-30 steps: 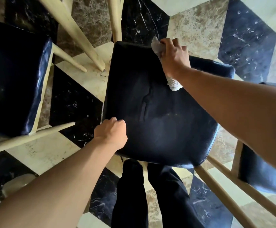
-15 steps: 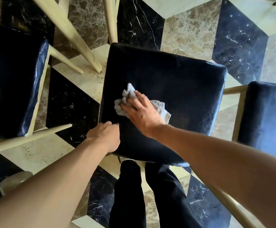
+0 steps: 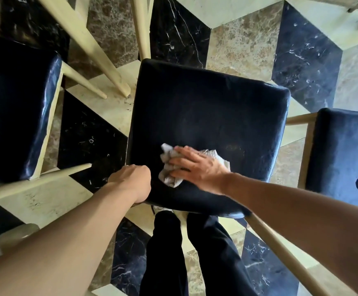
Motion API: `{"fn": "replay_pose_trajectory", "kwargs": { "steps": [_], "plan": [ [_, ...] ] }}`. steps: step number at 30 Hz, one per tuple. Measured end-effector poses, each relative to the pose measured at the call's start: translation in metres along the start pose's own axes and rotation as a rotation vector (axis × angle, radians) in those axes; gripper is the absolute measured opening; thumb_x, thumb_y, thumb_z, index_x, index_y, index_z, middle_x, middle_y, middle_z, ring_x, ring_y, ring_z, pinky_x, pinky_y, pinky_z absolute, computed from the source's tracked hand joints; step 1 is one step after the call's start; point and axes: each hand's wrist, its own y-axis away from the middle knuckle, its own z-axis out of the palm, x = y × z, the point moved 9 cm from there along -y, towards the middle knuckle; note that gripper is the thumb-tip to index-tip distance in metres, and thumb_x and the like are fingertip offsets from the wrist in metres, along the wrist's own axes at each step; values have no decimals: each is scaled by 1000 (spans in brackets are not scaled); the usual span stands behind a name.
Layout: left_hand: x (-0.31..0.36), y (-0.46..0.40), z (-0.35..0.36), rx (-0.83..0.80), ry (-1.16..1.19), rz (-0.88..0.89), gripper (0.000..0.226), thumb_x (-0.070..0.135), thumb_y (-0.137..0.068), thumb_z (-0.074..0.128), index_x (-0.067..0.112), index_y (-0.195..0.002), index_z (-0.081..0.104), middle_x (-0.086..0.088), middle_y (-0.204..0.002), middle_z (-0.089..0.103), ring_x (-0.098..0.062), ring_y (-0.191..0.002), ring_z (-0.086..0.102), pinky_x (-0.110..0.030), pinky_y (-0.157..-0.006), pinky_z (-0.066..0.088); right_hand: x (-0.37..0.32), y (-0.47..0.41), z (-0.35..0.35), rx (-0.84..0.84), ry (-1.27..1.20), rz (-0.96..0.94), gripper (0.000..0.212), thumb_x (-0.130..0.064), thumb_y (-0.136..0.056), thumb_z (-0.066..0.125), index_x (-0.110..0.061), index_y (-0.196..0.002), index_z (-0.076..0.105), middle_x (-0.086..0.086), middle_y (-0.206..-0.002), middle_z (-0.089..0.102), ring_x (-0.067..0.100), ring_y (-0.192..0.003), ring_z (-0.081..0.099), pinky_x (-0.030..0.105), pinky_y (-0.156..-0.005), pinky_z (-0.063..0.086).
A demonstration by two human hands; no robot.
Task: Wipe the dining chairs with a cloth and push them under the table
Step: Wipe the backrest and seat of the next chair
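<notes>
Wiping has carried the cloth (image 3: 169, 167) from the far edge of the middle chair seat (image 3: 208, 116) a second ago to its near left part. It is pressed flat under the right hand (image 3: 197, 169), fingers nearly straight and spread on it. The seat's near left corner is gripped by the left hand (image 3: 131, 182), fingers curled over the edge, as before.

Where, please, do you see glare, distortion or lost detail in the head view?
Head view: wide-angle bending bows the pale chair legs near the edges; glare streaks the left seat; the middle seat is nearly featureless black; the cloth under the right hand stays sharp.
</notes>
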Motion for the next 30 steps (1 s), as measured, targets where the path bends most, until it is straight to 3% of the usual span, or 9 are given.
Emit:
{"fn": "replay_pose_trajectory", "kwargs": {
  "steps": [3,5,9,12,18,20,25,27,30],
  "plan": [
    [1,-3,2,-5,17,3,18,5,-93,45,15,-92,60,-3,-86,58,-23,-79,58,-35,-68,47,65,2,-21,133,78,197,50,-2,-88,52,-21,-133,62,10,-145,53,44,-140,40,52,-116,34],
    [2,-4,4,-29,19,6,28,6,-93,45,17,-110,65,-4,-101,63,-24,-85,59,-39,-78,53,115,9,-38,183,80,355,55,1,-86,55,-19,-137,58,13,-146,51,46,-139,39,54,-115,35],
    [11,-7,-1,-13,22,32,38,8,-94,43,19,-125,62,-7,-115,63,-28,-98,62,-42,-85,54,198,25,-66,189,7,635,54,-17,-98,50,-24,-150,38,10,-154,37,44,-142,29,55,-113,36],
    [19,-11,-8,42,58,47,37,9,-93,42,16,-123,62,-7,-106,63,-28,-91,61,-38,-77,53,231,25,-81,245,-114,829,49,-26,-103,44,-20,-150,34,12,-152,35,39,-138,32,49,-109,37],
    [21,-14,-12,83,99,35,23,7,-91,44,10,-105,63,-3,-80,51,-29,-79,55,-37,-70,48,252,7,-89,315,-224,1157,34,-29,-104,33,-13,-130,48,16,-131,50,38,-118,46,45,-93,39],
    [16,-13,-12,108,133,39,26,6,-90,44,11,-107,64,-4,-80,53,-30,-79,55,-38,-70,48,252,-3,-89,321,-232,1190,33,-28,-104,33,-14,-128,49,15,-132,50,37,-118,46,45,-92,39],
    [-9,-24,-15,59,315,-2,36,10,-93,43,13,-125,61,-14,-120,61,-35,-106,59,-43,-92,51,219,-60,-91,358,-236,1043,36,-32,-102,36,-16,-130,52,10,-130,54,32,-119,46,44,-94,43],
    [-19,-29,-15,-14,359,-15,31,7,-92,42,9,-115,62,-15,-112,61,-34,-99,60,-40,-88,51,204,-96,-91,338,-241,980,39,-33,-102,37,-16,-134,51,9,-132,54,31,-122,45,40,-97,41],
    [-30,-25,-25,-92,315,-34,17,6,-93,40,6,-84,54,-12,-81,54,-27,-71,53,-32,-66,47,188,-146,-93,288,-254,898,36,-33,-103,39,-16,-132,51,9,-134,52,31,-126,44,38,-101,38]
  ]
}}
